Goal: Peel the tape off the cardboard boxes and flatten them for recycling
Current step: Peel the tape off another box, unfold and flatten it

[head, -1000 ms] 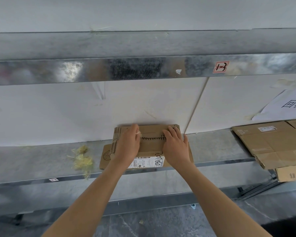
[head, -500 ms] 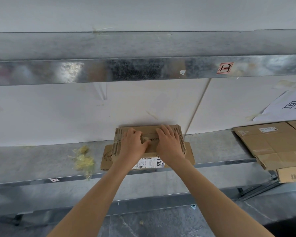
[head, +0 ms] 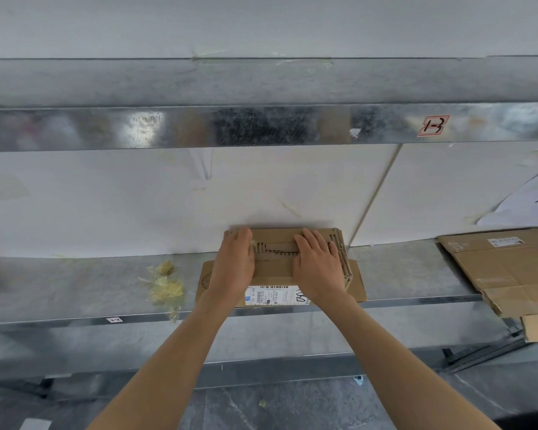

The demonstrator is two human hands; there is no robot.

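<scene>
Two hands in the head view, both laid palm-down on one cardboard box just below frame centre. The left hand covers the box's left end, fingers straight and together, tips reaching the far top edge. The right hand sits on the right half, fingers straight and slightly spread, also reaching toward the far edge. The hands are apart, a strip of bare cardboard between them; neither curls round anything, both just press flat. Between them runs a jagged torn strip across the box top. The box lies on a metal shelf, its back against the white wall panel. A shipping label with a barcode and handwritten digits faces the camera on the near side, at the shelf edge. One flap sticks out flat lower right of the box, another flap with a round stamp lower left. Ribbed corrugated edges show at the box's right end. A yellowish tape wad lies on the shelf left of the box, near but not touching. At the right edge of the frame, flattened cardboard overhangs the shelf. Above runs a shiny metal rail with a red sticker toward the upper right. A white printed sheet is at far right on the wall. Grey floor at the bottom.
</scene>
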